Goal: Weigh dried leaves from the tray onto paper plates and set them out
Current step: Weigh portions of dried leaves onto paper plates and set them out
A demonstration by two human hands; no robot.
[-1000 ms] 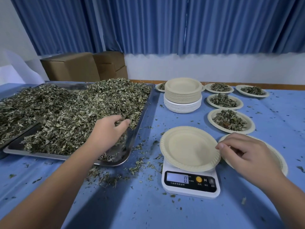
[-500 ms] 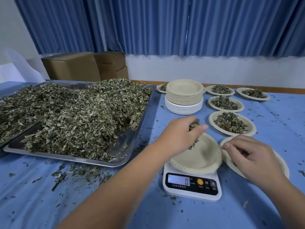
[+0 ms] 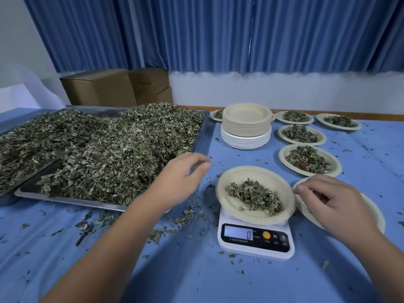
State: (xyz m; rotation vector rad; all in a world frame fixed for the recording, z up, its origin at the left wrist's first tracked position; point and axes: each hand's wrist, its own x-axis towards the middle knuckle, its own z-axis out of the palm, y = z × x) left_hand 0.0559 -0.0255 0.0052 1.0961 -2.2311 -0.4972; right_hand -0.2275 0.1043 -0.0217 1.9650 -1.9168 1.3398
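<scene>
My left hand (image 3: 183, 178), loose-fingered and empty, hovers between the steel tray (image 3: 202, 138) and the fluted paper plate (image 3: 262, 219) on the scale (image 3: 253, 250), where crumbly dried leaves (image 3: 254, 196) lie heaped. My right hand (image 3: 334, 204) curls over a bare plate (image 3: 378, 217); whether gripping, I cannot tell.

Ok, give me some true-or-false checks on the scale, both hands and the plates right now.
1. The plate on the scale holds leaves. True.
2. The display reads 0. True.
3. The left hand grips leaves. False: it is open, nothing in it, between tray and scale.
4. The plate stack sits in the tray. False: it stands on the table, right of the tray.
5. The right hand is in the tray. False: it is over an empty plate right of the scale.
</scene>
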